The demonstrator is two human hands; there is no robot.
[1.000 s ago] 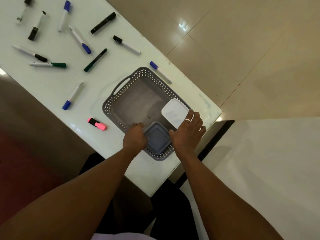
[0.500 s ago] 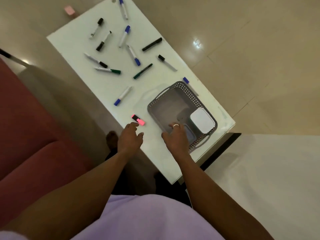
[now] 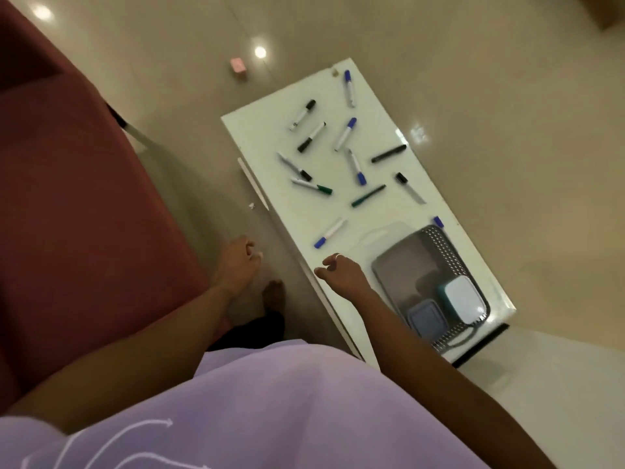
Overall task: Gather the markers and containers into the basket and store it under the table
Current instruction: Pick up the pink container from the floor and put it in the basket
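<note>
Here your left hand (image 3: pixel 238 262) hangs off the table's near-left edge, fingers curled in; whether it grips something pale I cannot tell, the view being blurred. Your right hand (image 3: pixel 341 274) hovers over the white table (image 3: pixel 270 137), loosely curled and empty. Markers (image 3: pixel 329 232) lie scattered across the far half. At the right end sits the grey basket (image 3: pixel 443 245), holding a grey container (image 3: pixel 426 320) beside a white-lidded container (image 3: pixel 461 299).
</note>
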